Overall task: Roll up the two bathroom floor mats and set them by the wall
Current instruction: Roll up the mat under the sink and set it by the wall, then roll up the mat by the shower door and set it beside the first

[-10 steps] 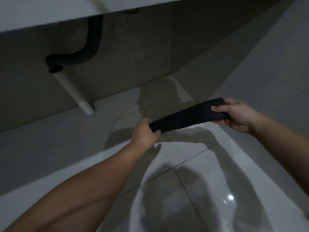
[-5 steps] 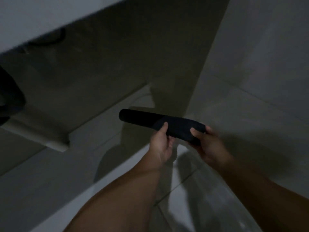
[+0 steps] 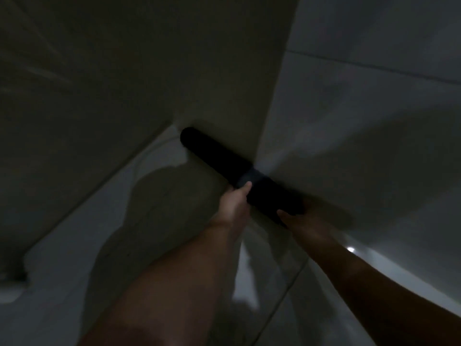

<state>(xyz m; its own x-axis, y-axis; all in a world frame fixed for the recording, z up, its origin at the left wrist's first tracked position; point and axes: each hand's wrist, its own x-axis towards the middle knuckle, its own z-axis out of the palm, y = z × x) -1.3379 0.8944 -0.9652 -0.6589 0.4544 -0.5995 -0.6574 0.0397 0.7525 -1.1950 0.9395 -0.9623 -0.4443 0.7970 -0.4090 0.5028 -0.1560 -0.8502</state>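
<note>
A dark rolled-up mat (image 3: 214, 154) lies slanted at the foot of the wall corner (image 3: 262, 136), its far end up-left and its near end between my hands. My left hand (image 3: 234, 199) grips the roll near its middle, thumb on top by a paler band. My right hand (image 3: 303, 219) holds the near end from the right side. Whether the roll touches the floor I cannot tell in the dim light. No second mat is in view.
Two tiled walls meet in a corner straight ahead. The pale tiled floor (image 3: 154, 186) runs along the left wall's base, with my shadow on it. A blurred white fitting (image 3: 12, 285) sits at the far left edge.
Both hands have carried the rolled mat forward and right into the wall corner. My view has swung right, so the sink pipe has left the frame.
</note>
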